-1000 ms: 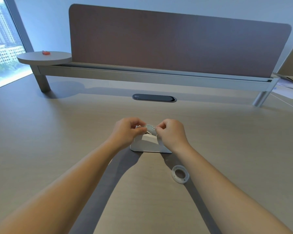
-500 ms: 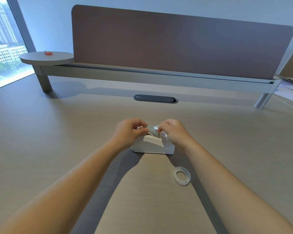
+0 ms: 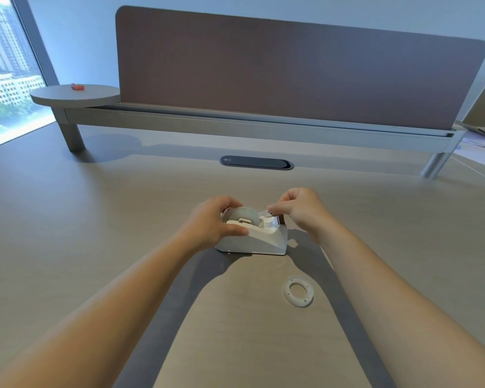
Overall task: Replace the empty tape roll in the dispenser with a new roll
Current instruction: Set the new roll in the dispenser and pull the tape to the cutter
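Left hand (image 3: 210,226) grip clasping dispenser (image 3: 256,240), right hand (image 3: 301,210) pinching tape end (image 3: 265,213)

No text, label, brand or number can be read; the dispenser (image 3: 254,238) at 12 o'clock shows plain white sides.

The only view comes from a wide-angle camera on the person's head, looking forward and steeply down across the desk (image 3: 67,247). Both forearms enter from the bottom corners and meet at centre frame, close to the lens. The divider panel (image 3: 291,74) spans the top, and a window (image 3: 6,65) fills the upper left.
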`<state>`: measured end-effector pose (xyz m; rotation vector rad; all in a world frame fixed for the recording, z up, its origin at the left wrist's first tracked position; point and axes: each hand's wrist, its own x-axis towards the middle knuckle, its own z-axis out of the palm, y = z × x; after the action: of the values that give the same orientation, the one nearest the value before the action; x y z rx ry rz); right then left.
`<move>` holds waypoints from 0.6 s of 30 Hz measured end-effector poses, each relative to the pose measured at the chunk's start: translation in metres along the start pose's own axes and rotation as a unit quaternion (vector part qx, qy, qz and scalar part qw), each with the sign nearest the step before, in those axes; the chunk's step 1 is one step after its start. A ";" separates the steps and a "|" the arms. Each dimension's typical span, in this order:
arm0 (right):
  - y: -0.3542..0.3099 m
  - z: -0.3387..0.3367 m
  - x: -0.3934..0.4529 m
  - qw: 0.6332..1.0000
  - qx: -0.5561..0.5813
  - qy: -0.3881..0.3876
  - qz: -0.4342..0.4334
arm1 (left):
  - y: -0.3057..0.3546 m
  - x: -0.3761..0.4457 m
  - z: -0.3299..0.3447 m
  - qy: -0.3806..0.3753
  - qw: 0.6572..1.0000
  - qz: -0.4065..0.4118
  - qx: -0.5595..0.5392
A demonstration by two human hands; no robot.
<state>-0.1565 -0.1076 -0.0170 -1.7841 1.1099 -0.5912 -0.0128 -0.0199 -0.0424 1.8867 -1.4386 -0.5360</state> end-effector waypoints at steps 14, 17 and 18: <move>0.014 -0.039 0.000 0.997 -0.033 0.034 -0.060 | 0.000 0.000 0.000 -0.013 1.000 0.001 0.002; 0.026 -0.038 0.002 0.994 -0.078 0.041 -0.059 | 0.000 0.000 0.001 -0.012 1.000 0.001 0.006; 0.030 -0.036 0.003 0.993 -0.094 0.047 -0.049 | 0.000 0.000 0.001 -0.010 1.000 0.001 0.007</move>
<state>-0.1959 -0.1316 -0.0275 -1.9994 1.1789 -0.6524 -0.0134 -0.0199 -0.0434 1.8965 -1.4598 -0.5460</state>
